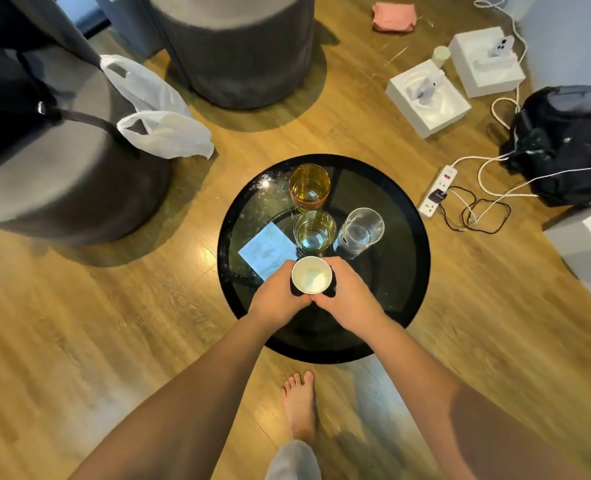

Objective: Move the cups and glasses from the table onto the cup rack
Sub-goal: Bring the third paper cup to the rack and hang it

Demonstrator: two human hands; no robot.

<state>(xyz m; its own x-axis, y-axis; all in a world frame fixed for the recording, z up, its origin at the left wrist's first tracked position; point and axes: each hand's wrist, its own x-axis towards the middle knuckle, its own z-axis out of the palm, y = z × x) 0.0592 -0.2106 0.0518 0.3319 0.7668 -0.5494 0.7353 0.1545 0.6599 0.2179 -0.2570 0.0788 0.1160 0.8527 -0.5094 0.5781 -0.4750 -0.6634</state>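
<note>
A round black glass table (401,216) stands on the wooden floor. On it are an amber glass (309,188) at the back, a yellowish clear glass (315,233) in the middle and a clear glass (359,232) to the right. A white paper cup (311,275) with a dark outside is at the table's front. My left hand (276,296) and my right hand (346,296) both grip this cup from either side, fingers curled round it. No cup rack is in view.
A light blue card (266,249) lies on the table left of the glasses. Grey round stools (238,46) and a white plastic bag (155,112) are at the back left. White boxes (425,98), a power strip (438,192) with cables and a black bag (571,143) lie on the right. My bare foot (299,407) is below the table.
</note>
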